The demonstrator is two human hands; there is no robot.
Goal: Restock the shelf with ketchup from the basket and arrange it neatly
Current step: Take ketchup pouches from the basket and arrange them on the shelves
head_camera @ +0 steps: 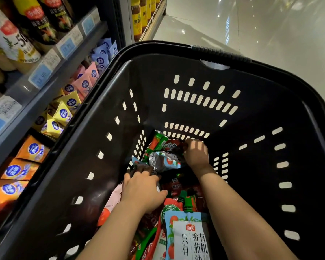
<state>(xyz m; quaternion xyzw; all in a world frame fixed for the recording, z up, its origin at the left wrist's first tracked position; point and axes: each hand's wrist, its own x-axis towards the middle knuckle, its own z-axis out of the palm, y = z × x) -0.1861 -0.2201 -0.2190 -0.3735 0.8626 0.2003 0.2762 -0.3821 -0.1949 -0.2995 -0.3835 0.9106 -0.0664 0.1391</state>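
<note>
Both hands reach down into a deep black basket (204, 102) with slotted walls, where ketchup pouches (176, 212) lie heaped across the bottom — red, green and pale blue packs, overlapping at all angles. The left hand (142, 190) lies palm-down on the pile toward the basket's left wall, its fingers (139, 170) curled down over a dark pack; whether they pinch it or only press on it cannot be told. The right hand (195, 153) is deeper in, near the far corner of the basket floor, its fingers bent onto a red pouch (174, 146) lying there, with a silver-and-blue pouch (163, 161) just beside it, between the two hands. A large pale blue pouch (188, 239) with printed characters lies at the near edge, between the forearms. To the left of the basket stands the shelf (51, 85) — price tags along its rim, bottles above, rows of small sachets (68, 107) below.
</note>
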